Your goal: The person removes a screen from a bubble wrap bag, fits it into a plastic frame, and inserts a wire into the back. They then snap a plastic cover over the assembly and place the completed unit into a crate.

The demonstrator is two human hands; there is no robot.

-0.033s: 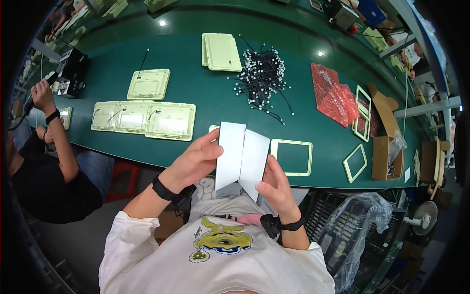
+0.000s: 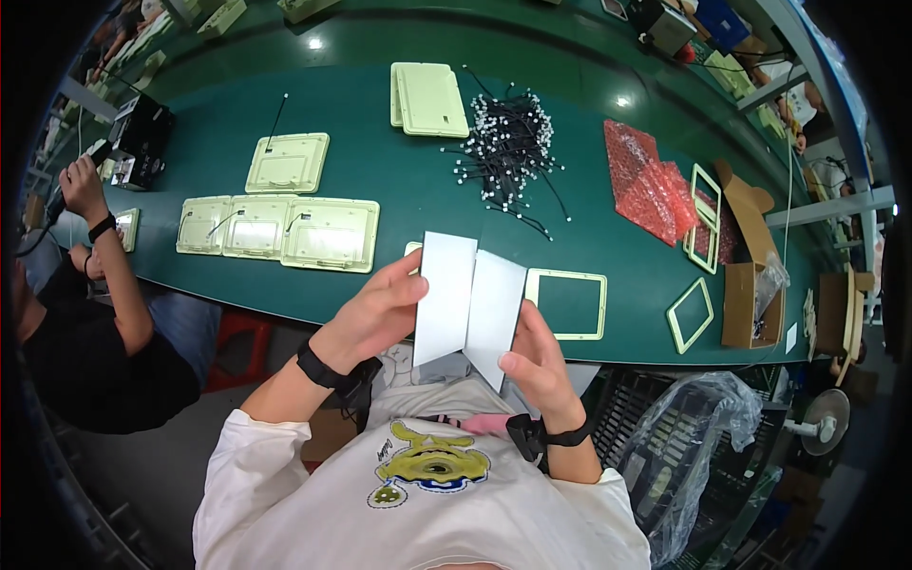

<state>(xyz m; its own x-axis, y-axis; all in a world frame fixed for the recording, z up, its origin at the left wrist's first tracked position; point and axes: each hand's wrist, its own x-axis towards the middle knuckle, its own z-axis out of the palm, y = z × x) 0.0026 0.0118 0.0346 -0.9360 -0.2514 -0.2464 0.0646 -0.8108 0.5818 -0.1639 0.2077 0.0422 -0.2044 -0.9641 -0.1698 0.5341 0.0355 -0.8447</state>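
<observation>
Two white flat panels with thin dark outer edges are held up in front of me, side by side, at the table's near edge. My left hand [image 2: 372,312] grips the left white panel [image 2: 444,299] by its outer edge, thumb on the face. Closed on the outer edge of the right white panel [image 2: 495,309] is my right hand [image 2: 541,366]. Their inner edges nearly meet, and the panels lean at differing angles. A pale green frame [image 2: 602,306] lies just right of them. Behind the left panel, a pale green piece [image 2: 412,249] is mostly hidden.
Several pale green back covers [image 2: 328,235] lie left, with two stacked covers [image 2: 432,100] farther back. Black cables with white connectors [image 2: 508,142] form a heap. Red bubble wrap [image 2: 646,185] and an open cardboard box [image 2: 739,304] are right. A co-worker's arm [image 2: 119,266] is left.
The two panels have shifted slightly apart at their outer edges, the left one moving a little left and up. Both hands keep their hold.
</observation>
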